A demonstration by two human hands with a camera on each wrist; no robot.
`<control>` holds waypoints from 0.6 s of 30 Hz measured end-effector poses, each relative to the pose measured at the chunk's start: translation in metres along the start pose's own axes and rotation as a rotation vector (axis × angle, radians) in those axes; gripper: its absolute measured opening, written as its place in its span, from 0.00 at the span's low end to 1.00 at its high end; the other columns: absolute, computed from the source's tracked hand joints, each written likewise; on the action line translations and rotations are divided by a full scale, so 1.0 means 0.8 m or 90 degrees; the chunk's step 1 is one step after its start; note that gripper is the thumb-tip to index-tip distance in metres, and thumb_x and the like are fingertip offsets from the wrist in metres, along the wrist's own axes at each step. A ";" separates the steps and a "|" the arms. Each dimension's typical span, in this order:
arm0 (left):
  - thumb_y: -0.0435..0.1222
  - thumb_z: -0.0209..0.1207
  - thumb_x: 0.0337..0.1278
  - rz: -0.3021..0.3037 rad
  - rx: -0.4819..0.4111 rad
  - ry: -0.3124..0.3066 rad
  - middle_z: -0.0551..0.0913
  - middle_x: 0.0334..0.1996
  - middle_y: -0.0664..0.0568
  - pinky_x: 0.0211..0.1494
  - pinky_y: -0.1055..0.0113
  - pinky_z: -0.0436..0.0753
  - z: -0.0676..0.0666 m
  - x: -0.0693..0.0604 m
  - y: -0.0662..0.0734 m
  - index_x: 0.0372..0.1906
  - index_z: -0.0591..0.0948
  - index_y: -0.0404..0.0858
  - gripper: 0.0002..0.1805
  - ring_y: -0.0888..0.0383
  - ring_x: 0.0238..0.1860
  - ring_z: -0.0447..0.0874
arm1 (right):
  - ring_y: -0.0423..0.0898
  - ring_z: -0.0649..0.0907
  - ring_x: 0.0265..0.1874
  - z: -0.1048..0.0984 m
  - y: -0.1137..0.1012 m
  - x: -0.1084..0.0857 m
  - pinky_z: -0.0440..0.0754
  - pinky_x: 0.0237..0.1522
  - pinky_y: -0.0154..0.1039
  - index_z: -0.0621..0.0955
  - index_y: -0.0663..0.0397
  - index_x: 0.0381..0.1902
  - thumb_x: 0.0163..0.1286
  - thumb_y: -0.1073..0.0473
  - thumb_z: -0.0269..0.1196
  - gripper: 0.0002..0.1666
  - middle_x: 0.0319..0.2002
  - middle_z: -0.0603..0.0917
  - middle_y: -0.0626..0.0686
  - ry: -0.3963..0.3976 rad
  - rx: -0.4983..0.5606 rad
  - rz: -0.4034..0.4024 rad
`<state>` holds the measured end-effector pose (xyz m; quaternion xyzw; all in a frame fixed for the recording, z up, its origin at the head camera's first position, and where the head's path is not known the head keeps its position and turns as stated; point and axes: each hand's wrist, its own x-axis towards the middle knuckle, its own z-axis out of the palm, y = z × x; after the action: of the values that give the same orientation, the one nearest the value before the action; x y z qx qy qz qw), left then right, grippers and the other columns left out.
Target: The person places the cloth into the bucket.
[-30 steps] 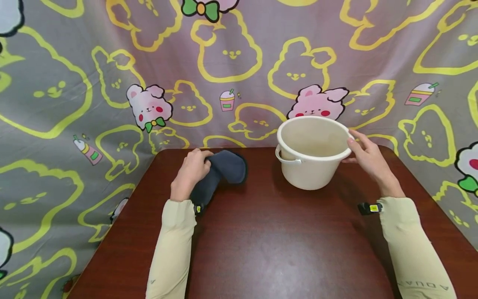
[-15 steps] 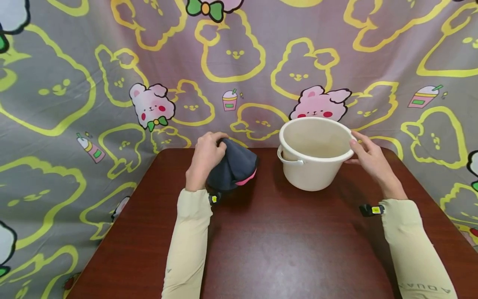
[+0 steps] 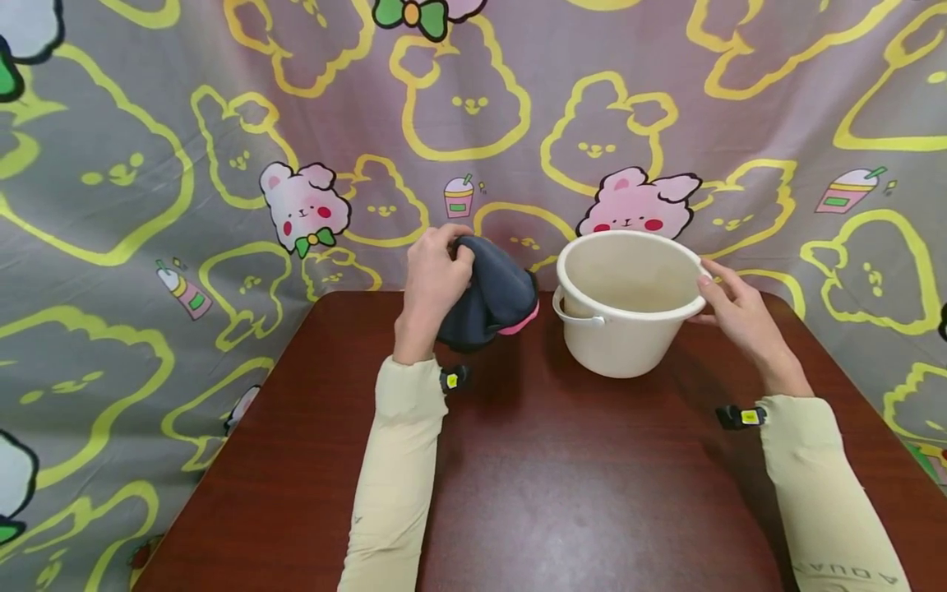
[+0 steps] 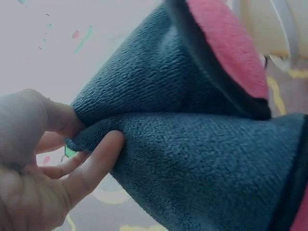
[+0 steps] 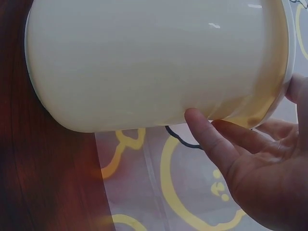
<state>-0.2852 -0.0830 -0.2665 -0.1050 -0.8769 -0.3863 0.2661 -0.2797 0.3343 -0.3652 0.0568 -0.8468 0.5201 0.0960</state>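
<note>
My left hand (image 3: 436, 275) pinches a dark blue-grey cloth (image 3: 499, 288) by its upper part, holding it raised just left of the bucket. In the left wrist view the cloth (image 4: 192, 154) hangs in folds from thumb and fingers (image 4: 103, 159), and its pink underside shows. The cream bucket (image 3: 617, 345) stands upright on the table, its handle hanging on the left side. My right hand (image 3: 747, 321) holds the bucket's right rim. Seen from the right wrist, fingers (image 5: 211, 137) touch the outside wall of the bucket (image 5: 144, 62) while the thumb is at the rim.
The dark red-brown table (image 3: 577, 469) reaches back to a patterned curtain (image 3: 473, 123) with yellow outlines and cartoon animals, which hangs close behind the bucket and along both sides.
My left hand has lifted the cloth off the table and moved it right, toward the bucket; its pink side came into view. My right hand and the bucket have stayed nearly still.
</note>
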 end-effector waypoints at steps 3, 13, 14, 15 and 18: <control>0.35 0.53 0.64 -0.011 -0.043 0.025 0.81 0.41 0.43 0.44 0.57 0.82 0.004 0.002 0.016 0.51 0.84 0.40 0.15 0.48 0.38 0.79 | 0.23 0.80 0.37 -0.001 0.000 -0.001 0.85 0.37 0.28 0.55 0.49 0.78 0.77 0.41 0.46 0.39 0.65 0.67 0.69 -0.003 -0.003 0.002; 0.33 0.54 0.62 0.073 -0.134 0.082 0.81 0.39 0.45 0.44 0.65 0.81 0.031 0.008 0.063 0.48 0.85 0.40 0.14 0.54 0.37 0.81 | 0.23 0.80 0.37 -0.001 -0.003 0.000 0.84 0.36 0.27 0.55 0.47 0.78 0.77 0.41 0.46 0.38 0.64 0.67 0.68 -0.002 -0.011 0.000; 0.33 0.54 0.61 0.084 -0.140 0.082 0.81 0.39 0.45 0.44 0.66 0.80 0.036 0.008 0.068 0.47 0.85 0.40 0.14 0.55 0.37 0.81 | 0.23 0.80 0.37 -0.001 -0.002 0.000 0.84 0.37 0.27 0.55 0.48 0.78 0.77 0.42 0.46 0.37 0.64 0.67 0.68 -0.003 -0.011 0.001; 0.33 0.54 0.61 0.092 -0.147 0.080 0.81 0.39 0.45 0.43 0.67 0.80 0.041 0.008 0.074 0.48 0.85 0.39 0.13 0.55 0.37 0.81 | 0.23 0.80 0.37 -0.001 -0.002 0.001 0.85 0.37 0.28 0.55 0.48 0.78 0.77 0.42 0.46 0.37 0.65 0.67 0.68 -0.004 -0.012 0.001; 0.32 0.55 0.62 0.109 -0.162 0.068 0.81 0.40 0.45 0.44 0.71 0.79 0.054 0.010 0.093 0.49 0.85 0.39 0.14 0.55 0.38 0.81 | 0.22 0.80 0.37 -0.002 -0.001 0.000 0.84 0.37 0.27 0.54 0.49 0.78 0.78 0.42 0.45 0.37 0.65 0.67 0.67 -0.002 -0.012 0.001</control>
<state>-0.2795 -0.0010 -0.2405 -0.1916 -0.7932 -0.4755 0.3287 -0.2798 0.3352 -0.3642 0.0561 -0.8519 0.5119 0.0952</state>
